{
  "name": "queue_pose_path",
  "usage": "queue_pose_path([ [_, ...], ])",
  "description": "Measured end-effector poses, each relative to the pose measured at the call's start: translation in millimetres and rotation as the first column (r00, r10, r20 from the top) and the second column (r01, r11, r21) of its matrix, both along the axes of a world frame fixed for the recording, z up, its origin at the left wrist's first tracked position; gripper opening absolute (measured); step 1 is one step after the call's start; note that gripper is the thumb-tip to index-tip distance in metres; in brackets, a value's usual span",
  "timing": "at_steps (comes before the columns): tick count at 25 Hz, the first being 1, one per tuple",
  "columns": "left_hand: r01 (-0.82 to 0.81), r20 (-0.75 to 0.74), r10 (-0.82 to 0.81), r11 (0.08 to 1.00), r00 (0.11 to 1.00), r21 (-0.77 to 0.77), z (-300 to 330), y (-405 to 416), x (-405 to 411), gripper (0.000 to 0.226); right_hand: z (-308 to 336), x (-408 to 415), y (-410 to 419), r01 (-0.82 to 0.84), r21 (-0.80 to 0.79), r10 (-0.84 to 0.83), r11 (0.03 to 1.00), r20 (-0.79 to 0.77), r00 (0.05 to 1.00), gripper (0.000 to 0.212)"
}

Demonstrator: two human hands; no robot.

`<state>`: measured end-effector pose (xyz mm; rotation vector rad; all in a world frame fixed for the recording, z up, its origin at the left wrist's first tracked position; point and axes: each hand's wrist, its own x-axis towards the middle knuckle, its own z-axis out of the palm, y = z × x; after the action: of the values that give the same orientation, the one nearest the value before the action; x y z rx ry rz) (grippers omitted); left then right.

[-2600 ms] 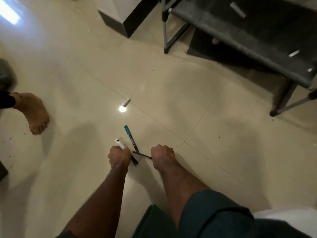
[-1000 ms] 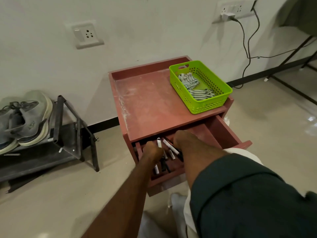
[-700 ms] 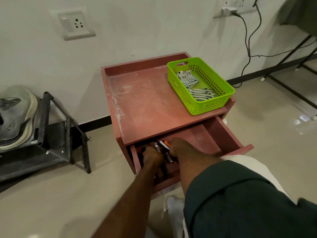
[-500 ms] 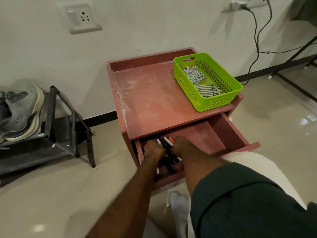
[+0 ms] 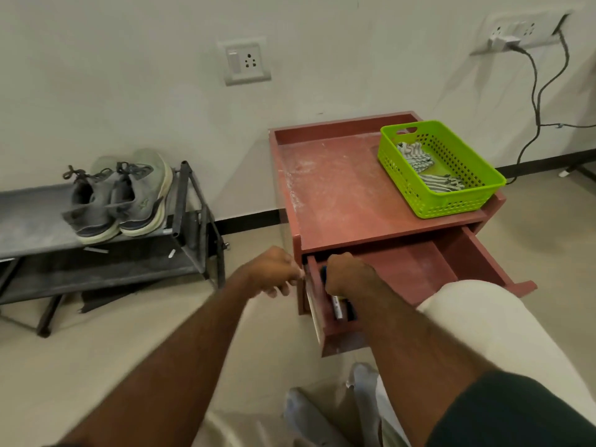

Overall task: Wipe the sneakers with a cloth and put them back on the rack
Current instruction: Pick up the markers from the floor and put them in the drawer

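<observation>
The right hand [image 5: 346, 275] is curled round markers [image 5: 338, 307] in the open drawer [image 5: 419, 269]; the left hand [image 5: 274, 273] is curled just outside it, grip unclear. Best drop the markers, then take the cloth [image 5: 419, 162] from the basket [image 5: 451, 201]. The sneakers [image 5: 113, 201] sit on the rack [image 5: 32, 221], unwiped.

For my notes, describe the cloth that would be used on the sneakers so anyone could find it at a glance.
Start at the reddish-brown side table against the wall, right of the shoe rack. On its top's right end stands a lime-green perforated basket. The cloth lies inside it, crumpled: white with dark stripes, the only fabric on the table.
</observation>
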<state>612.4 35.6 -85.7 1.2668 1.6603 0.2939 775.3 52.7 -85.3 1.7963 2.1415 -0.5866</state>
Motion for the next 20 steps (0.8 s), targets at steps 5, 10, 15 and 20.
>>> queue_pose_path([
  [5,-0.022,-0.065,0.016,0.996,0.998,-0.091,27,-49,-123,0.013,26,-91,-43,-0.210,-0.184,0.199,0.960,-0.078,0.977,0.028],
  [10,-0.289,-0.164,0.278,0.956,0.947,-0.049,18,-122,-261,0.015,29,-236,-81,-0.473,-0.124,0.448,0.872,-0.185,0.875,0.030],
  [15,-0.603,-0.306,0.543,0.783,0.782,-0.152,-41,-247,-382,0.023,-15,-395,-128,-0.768,-0.039,0.740,0.639,-0.242,0.628,0.020],
  [20,-0.767,-0.406,0.651,0.549,0.642,-0.332,-115,-340,-446,0.018,-111,-494,-161,-0.926,-0.121,0.897,0.356,-0.234,0.375,0.012],
])
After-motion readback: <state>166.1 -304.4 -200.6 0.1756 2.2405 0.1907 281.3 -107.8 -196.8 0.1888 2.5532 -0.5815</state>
